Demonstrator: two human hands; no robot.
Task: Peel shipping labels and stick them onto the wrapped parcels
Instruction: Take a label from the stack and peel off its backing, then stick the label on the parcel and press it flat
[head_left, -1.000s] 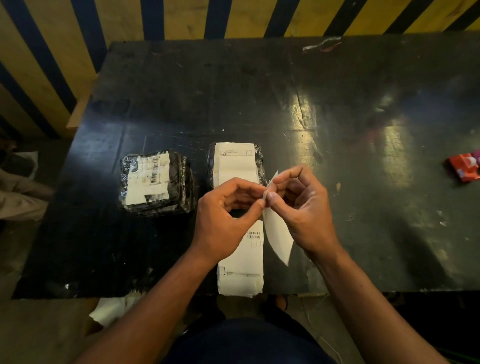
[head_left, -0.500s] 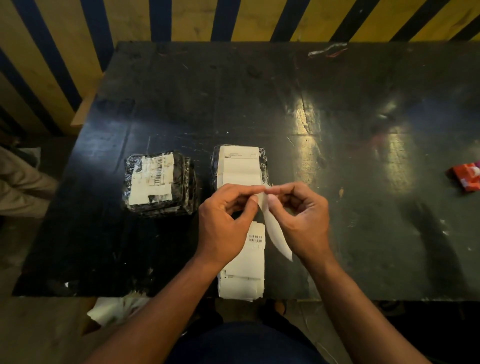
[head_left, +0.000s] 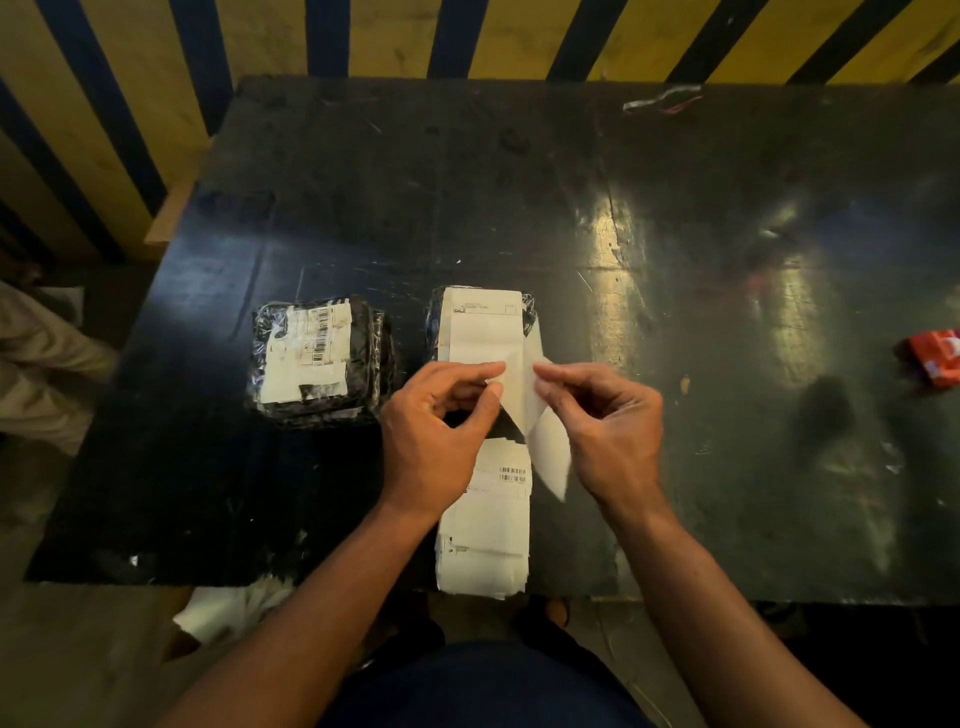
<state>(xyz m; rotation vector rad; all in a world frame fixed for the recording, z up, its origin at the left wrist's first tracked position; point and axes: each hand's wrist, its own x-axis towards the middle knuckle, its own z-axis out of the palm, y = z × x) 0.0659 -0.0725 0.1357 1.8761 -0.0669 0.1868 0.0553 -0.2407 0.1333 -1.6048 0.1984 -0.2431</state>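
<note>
Centrally, just below mid-frame, the left hand (head_left: 434, 441) and right hand (head_left: 608, 431) each pinch a white label sheet (head_left: 524, 395), every grip clamped on the paper, which splits into two layers between them, one flap hanging toward the lower right. Under them a stack of labels (head_left: 485, 525) lies at the near edge of the dark surface (head_left: 675, 260). One wrapped parcel (head_left: 529, 317) lies behind the hands under a white sheet; a labelled parcel (head_left: 317, 358) sits left of centre. An orange packet (head_left: 932, 358) is at the right edge.
</note>
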